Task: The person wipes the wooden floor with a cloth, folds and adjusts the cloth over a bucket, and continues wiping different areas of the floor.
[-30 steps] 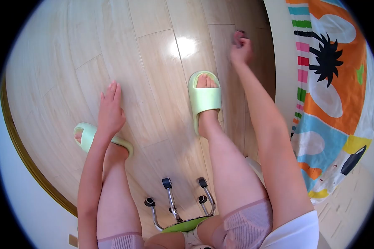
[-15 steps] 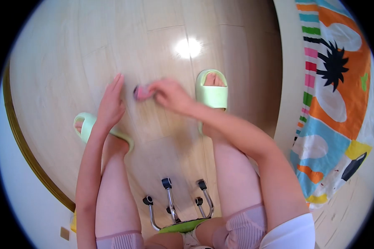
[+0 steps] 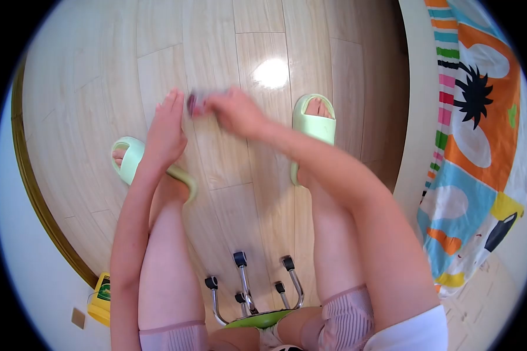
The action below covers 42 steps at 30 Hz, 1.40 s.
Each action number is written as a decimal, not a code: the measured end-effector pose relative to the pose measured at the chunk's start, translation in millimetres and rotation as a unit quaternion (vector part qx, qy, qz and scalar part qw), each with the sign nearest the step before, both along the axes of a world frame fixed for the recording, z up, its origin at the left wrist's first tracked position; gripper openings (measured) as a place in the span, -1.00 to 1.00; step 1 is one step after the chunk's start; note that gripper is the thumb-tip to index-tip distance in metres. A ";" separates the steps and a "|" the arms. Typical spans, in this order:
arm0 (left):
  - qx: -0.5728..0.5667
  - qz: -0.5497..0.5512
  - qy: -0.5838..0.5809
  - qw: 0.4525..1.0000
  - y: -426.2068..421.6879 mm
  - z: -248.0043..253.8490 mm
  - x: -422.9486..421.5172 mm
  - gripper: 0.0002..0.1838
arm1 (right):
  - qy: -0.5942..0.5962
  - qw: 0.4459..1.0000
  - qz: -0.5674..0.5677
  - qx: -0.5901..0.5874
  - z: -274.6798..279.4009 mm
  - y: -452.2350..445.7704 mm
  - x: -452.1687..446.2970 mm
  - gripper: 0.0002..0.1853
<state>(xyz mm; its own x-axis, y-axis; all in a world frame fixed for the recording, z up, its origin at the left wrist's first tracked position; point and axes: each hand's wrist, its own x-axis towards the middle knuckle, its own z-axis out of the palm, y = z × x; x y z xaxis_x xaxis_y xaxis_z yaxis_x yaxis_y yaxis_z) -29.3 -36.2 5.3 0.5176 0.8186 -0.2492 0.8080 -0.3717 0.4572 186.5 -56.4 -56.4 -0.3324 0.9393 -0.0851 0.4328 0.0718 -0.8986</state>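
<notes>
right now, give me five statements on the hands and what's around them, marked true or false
1. The left hand has its fingers extended and holds nothing that shows. True.
2. The right hand is empty. False: the right hand holds a small pinkish object, blurred here.
3. A green seat shows low in the picture. True.
4. Red boots are worn. False: light green slippers are.
5. A patterned cloth with a black palm shape is on the picture's right side. True.
</notes>
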 end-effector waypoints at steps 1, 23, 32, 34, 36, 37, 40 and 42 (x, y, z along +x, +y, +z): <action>0.015 0.009 -0.015 1.000 -0.9 1.5 -2.1 -0.26 | 0.017 0.999 0.033 -0.019 -0.8 -14.3 -5.4 -0.76; 0.142 0.061 -0.169 0.973 -185.9 231.5 -89.3 -0.39 | 0.458 0.773 -0.294 -0.325 261.3 -182.1 78.3 -0.46; 0.205 0.072 -0.127 0.968 -291.4 297.9 -133.1 -0.44 | 0.577 0.721 -0.217 -0.317 337.0 -270.1 86.3 -0.40; 0.128 0.103 -0.165 0.972 -307.9 321.0 -116.1 -0.54 | 0.579 0.729 -0.216 -0.294 346.8 -291.9 88.5 -0.41; 0.062 0.118 -0.223 0.966 -317.2 345.4 -88.7 -0.61 | 0.551 0.755 -0.231 -0.271 365.6 -305.0 83.8 -0.41; 0.037 0.112 -0.259 0.959 -322.0 356.4 -65.0 -0.63 | 0.526 0.773 -0.245 -0.256 374.3 -313.5 77.4 -0.41; 0.016 0.047 -0.317 0.947 -345.6 395.8 4.8 -0.65 | 0.482 0.807 -0.250 -0.230 412.6 -332.9 49.5 -0.44; 0.109 0.030 -0.341 0.933 -361.2 408.6 40.8 -0.60 | 0.474 0.816 -0.249 -0.217 433.5 -344.2 28.3 -0.41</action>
